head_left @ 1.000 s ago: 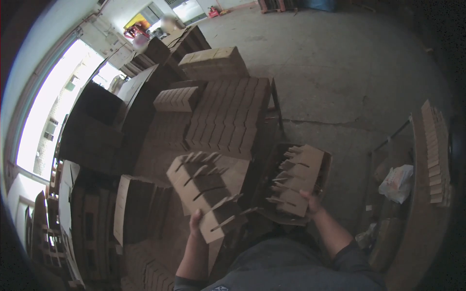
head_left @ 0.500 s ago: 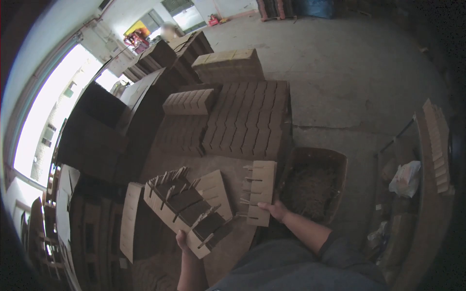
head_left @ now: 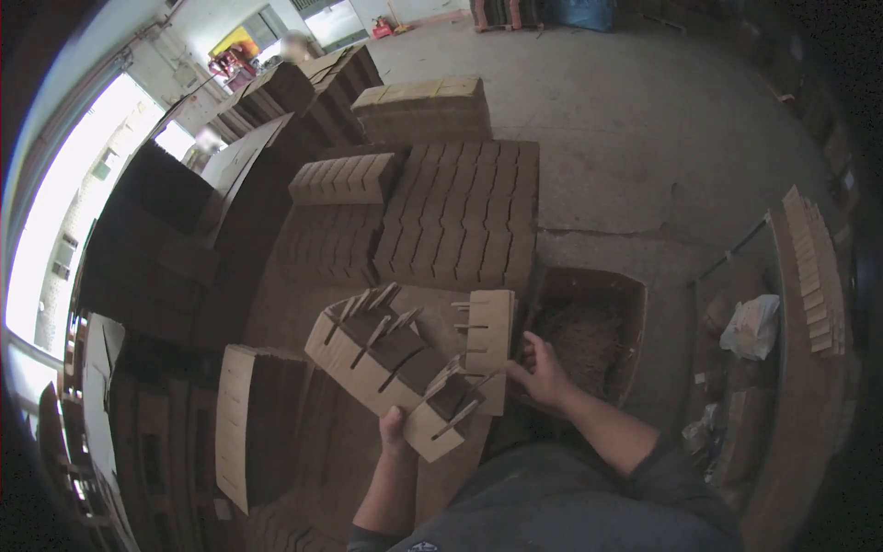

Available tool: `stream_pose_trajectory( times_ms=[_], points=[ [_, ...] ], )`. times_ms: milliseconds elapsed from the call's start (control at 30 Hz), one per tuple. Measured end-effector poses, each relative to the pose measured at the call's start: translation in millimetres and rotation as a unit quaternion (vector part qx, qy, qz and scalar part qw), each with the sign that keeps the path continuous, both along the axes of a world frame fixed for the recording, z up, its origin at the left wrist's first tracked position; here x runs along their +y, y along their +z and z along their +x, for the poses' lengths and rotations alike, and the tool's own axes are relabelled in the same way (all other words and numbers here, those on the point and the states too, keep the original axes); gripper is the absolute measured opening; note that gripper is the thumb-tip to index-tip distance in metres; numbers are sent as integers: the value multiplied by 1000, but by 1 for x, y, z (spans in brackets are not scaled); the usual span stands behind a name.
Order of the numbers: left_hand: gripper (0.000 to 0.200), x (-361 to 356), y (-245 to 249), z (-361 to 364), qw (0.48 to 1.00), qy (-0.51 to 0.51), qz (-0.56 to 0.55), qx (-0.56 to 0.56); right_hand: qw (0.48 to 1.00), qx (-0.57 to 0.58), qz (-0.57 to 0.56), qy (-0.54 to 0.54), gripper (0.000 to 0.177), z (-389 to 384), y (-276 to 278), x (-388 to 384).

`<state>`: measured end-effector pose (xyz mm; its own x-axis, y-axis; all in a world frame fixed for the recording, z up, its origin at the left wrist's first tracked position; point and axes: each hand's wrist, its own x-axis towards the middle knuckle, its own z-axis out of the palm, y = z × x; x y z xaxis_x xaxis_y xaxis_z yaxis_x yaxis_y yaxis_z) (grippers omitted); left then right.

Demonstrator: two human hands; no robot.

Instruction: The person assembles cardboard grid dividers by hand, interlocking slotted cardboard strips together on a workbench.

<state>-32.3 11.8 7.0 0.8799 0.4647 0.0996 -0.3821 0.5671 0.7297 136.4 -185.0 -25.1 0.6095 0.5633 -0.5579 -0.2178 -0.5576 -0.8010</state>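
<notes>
My left hand (head_left: 394, 431) is closed on the lower edge of a slotted cardboard divider (head_left: 391, 373), its thumb on the front face. Narrow cardboard strips poke out through the slots, and the divider is tilted, high end to the left. To its right, a small stack of slotted cardboard pieces (head_left: 487, 333) stands upright over the table, slots toward the left. My right hand (head_left: 544, 370) is at the right edge of that stack, thumb tip by the edge and fingers apart. Part of another cardboard sheet (head_left: 487, 397) shows below the stack.
Rows of stacked brown cardboard (head_left: 460, 212) fill the table's far side, with a taped carton (head_left: 423, 109) behind. A scrap-filled bin (head_left: 635, 340) stands right of the table. A cardboard block (head_left: 241, 423) is at left. A shelf holding a white plastic bag (head_left: 750, 327) is at right.
The left hand and its divider have moved right and slightly up, closer to the small stack. My right thumb has come off the stack's face to its right edge, and the fingers have spread.
</notes>
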Motion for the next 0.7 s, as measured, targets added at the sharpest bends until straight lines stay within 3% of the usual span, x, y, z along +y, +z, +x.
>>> stream_pose_trajectory(
  times_ms=[67,100,200,267,300,367,500,567,600,700],
  points=[
    [76,-7,5,10,998,25,50,21,992,-75,102,11,78,-4,32,-15],
    [76,-13,8,14,997,27,62,28,988,-93,126,10,72,-8,44,-22],
    [75,-29,19,25,993,18,109,45,956,-151,240,78,84,-24,73,-28],
    [77,-39,22,31,989,7,134,65,941,-175,281,69,44,-26,79,-30],
    [77,-47,16,42,987,0,144,73,937,-178,295,61,36,-14,75,-41],
    [73,-49,7,49,992,-36,101,63,949,-178,245,-86,27,0,79,-64],
    [58,-55,2,53,993,-98,53,45,965,-185,83,-166,38,31,58,-101],
    [57,-60,0,58,986,-158,34,29,983,-119,45,-131,53,25,49,-106],
    [57,-66,2,65,983,-178,30,23,986,-104,36,-128,57,24,48,-105],
    [70,-85,11,72,974,-214,56,51,988,-64,129,-54,44,8,50,-96]
  ],
)
